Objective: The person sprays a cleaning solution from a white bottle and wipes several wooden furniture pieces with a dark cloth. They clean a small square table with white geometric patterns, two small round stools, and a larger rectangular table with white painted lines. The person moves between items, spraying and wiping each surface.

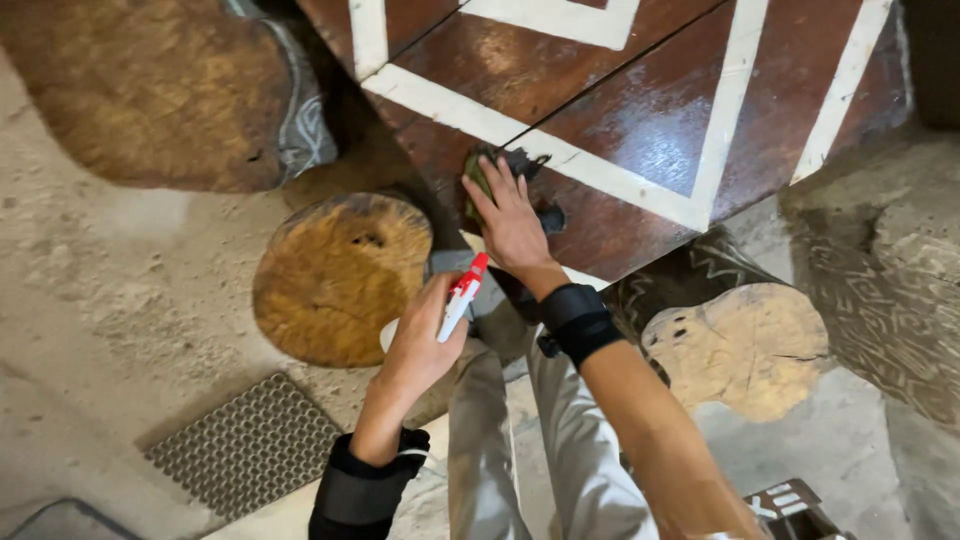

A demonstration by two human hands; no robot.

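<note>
Right hand (pixel 512 225) pressed flat on dark cloth (pixel 490 170), apparently a rag, atop brown striped worktop (pixel 650 130), left hand (pixel 420 345) fingers wrapped round red-and-white spray bottle (pixel 458 300)

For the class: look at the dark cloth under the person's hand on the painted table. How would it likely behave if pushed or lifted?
The cloth looks crumpled and bunched under the right hand, so it is probably floppy and would droop if lifted. It seems thin, so likely light. On the glossy brown table it would probably slide easily rather than roll or tip.

Single head-worn view, steeply downward, close over table (pixel 640 130) edge and floor (pixel 90 300)
</note>
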